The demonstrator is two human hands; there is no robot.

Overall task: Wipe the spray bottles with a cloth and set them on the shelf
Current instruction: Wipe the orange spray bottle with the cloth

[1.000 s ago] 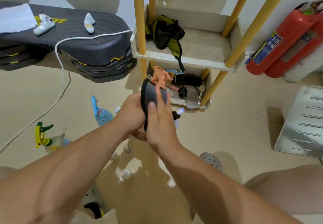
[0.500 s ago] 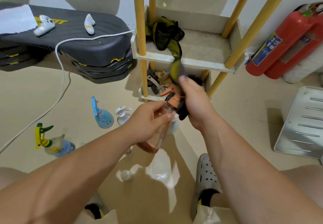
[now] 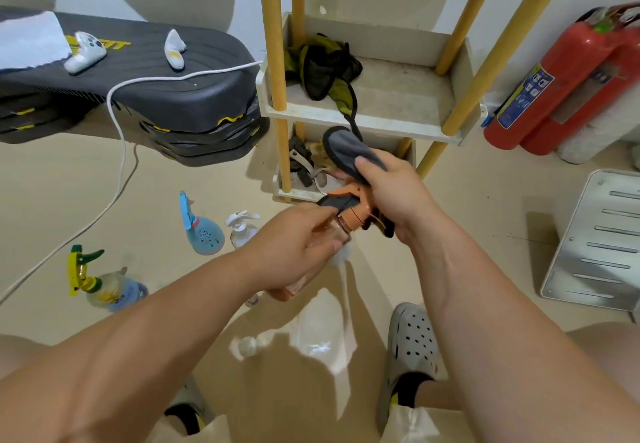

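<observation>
A: What's nearest the camera?
B: Two bare forearms are reaching out over the floor, and a grey clog (image 3: 412, 342) is showing under the right one.

A: What are the hands doing?
B: The left hand (image 3: 298, 252) is gripping the clear orange body of a spray bottle (image 3: 353, 216), with its fingers curling round it. The right hand (image 3: 391, 200) is clutching a grey cloth (image 3: 346, 150) and pressing it round the bottle's orange spray head. One end of the cloth is sticking up above the thumb.

A: So where is the bottle?
B: It's being held in the air between both hands, tilting, in front of the shelf's lower tier and apart from it.

A: What's lying around on the floor?
B: To the left, a yellow-and-green spray bottle (image 3: 104, 285) is sitting nearest. Further on, a blue spray bottle (image 3: 204, 235) and a white pump bottle (image 3: 240, 229) are standing just beside each other.

A: And behind them?
B: The shelf (image 3: 381, 122), on yellow poles, is standing at the wall, with green-and-black fabric (image 3: 325, 68) lying on its upper tier. The lower tier is holding a jumble I can't make out. On the right, a red fire extinguisher (image 3: 568, 79) is leaning by the wall. On the left, a dark step platform (image 3: 180, 79) is carrying a white controller (image 3: 85, 52), and a white cable (image 3: 119, 138) is trailing down to the floor.
</observation>
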